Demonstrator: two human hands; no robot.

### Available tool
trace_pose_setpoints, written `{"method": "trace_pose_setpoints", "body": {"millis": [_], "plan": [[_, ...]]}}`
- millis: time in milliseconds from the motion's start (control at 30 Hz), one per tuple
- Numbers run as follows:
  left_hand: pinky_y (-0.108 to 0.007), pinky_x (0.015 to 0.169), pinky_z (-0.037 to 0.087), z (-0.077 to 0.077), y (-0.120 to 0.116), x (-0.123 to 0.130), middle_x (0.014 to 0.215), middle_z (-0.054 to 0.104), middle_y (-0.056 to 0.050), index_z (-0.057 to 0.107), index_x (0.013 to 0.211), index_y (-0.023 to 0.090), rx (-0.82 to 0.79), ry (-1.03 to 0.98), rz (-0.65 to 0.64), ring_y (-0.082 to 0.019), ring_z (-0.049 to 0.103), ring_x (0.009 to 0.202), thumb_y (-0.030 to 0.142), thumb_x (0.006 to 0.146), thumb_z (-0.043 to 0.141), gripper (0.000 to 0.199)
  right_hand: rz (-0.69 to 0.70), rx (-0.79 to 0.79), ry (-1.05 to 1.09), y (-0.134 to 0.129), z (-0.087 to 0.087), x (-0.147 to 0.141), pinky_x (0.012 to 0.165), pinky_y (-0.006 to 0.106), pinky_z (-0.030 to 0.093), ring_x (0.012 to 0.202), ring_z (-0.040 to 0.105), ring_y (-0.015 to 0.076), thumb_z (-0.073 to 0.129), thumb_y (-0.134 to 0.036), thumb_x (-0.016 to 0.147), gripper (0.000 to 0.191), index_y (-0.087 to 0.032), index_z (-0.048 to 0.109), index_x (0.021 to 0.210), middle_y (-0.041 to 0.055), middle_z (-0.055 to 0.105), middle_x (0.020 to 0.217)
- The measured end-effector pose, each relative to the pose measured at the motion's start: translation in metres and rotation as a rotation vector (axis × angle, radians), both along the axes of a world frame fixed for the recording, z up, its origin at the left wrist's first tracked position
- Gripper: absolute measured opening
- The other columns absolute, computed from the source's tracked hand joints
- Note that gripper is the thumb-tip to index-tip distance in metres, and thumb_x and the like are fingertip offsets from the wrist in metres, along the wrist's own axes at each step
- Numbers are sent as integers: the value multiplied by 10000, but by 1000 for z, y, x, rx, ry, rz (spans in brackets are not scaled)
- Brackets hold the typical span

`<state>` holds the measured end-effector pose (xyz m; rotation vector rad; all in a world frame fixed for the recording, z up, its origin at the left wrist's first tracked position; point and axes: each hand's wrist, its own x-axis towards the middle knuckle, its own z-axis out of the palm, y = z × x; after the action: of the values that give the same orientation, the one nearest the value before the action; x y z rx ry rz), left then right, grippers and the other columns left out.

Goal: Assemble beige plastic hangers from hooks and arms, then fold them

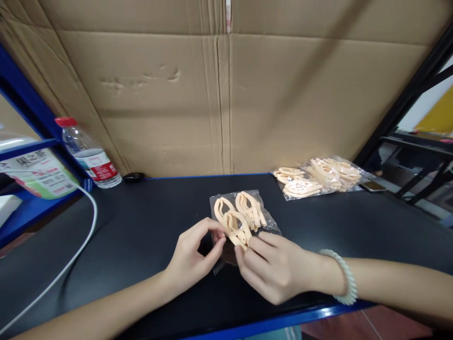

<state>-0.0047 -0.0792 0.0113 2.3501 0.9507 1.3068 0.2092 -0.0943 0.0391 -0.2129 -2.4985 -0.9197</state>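
Observation:
A clear plastic bag [268,218] lies on the black tabletop [155,208], with several cream-coloured looped pieces on it or inside it; which, I cannot tell. One cream piece [233,222] sits nearest me, between my hands. My right hand [274,267], with a pale coiled band at the wrist, pinches the lower end of that piece. At the left edge of the bag is my left hand [194,252], thumb and index finger bent toward each other beside the same piece. A small gap shows between those fingertips, and its other fingers are partly hidden.
Bags of similar cream pieces [329,174] lie at the back right beside a phone [373,186]. A water bottle [95,160] and a black object [133,177] stand back left. A white cable [92,222] crosses the left side. Cardboard [159,104] walls the back.

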Motion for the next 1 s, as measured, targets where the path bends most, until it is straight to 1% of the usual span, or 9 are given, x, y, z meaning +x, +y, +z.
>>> {"method": "trace_pose_setpoints", "body": {"millis": [167,300,400,533,633,733,867,933,1000], "plan": [[-192,650,485,0,0,-1,755,598,26,572,883,182,1,7,1,-89,589,668,80,851,567,107,-87,86,18,14,-10,-12,533,335,522,606,621,196,461,-57,890,245,1,693,947,144,699,764],[-205,661,493,0,1,-1,772,604,19,577,889,184,-28,16,-2,-101,592,684,101,865,560,88,-188,84,44,12,-21,-15,654,378,571,833,679,283,442,-78,906,304,51,645,1093,211,718,936],[-213,662,490,0,3,-2,773,599,15,570,888,182,-48,31,-9,-106,587,689,110,869,555,76,-197,41,106,8,-20,-8,698,382,570,894,671,297,439,-52,893,296,45,644,1084,209,719,931],[-218,654,480,1,7,-4,774,590,11,558,906,181,-57,62,-61,-108,572,685,98,871,526,95,-141,-160,196,10,1,18,714,365,555,874,641,248,454,-54,891,233,-63,672,973,133,705,847],[-236,657,479,4,10,-6,789,578,4,550,954,183,-49,110,-84,-117,555,688,98,863,511,131,-150,-432,190,19,13,40,806,399,523,980,585,245,471,-32,849,258,-133,654,1001,111,668,970],[-289,721,485,9,11,-8,881,591,-22,535,1054,189,-28,231,-72,-155,558,777,111,820,550,247,-123,-608,301,29,11,54,856,405,496,994,560,224,493,-29,834,286,-169,633,1041,96,636,1025],[-377,865,468,13,11,-6,1145,573,-79,503,1169,202,-14,402,-49,-238,534,1023,143,743,648,454,-91,-699,491,39,-2,58,821,385,493,928,572,206,520,-63,855,237,-182,629,1029,79,634,970],[-390,873,461,11,13,-3,1171,576,-76,505,1163,211,-9,436,-30,-245,531,1046,146,762,640,428,-102,-746,561,41,-6,59,791,371,493,879,580,193,516,-72,867,209,-186,634,996,68,633,927],[-382,832,463,5,16,-1,1112,610,-59,513,1132,216,9,437,9,-231,555,994,150,811,606,341,-114,-786,607,43,-7,59,765,357,490,839,585,183,512,-80,875,191,-192,638,966,57,635,895]]}}
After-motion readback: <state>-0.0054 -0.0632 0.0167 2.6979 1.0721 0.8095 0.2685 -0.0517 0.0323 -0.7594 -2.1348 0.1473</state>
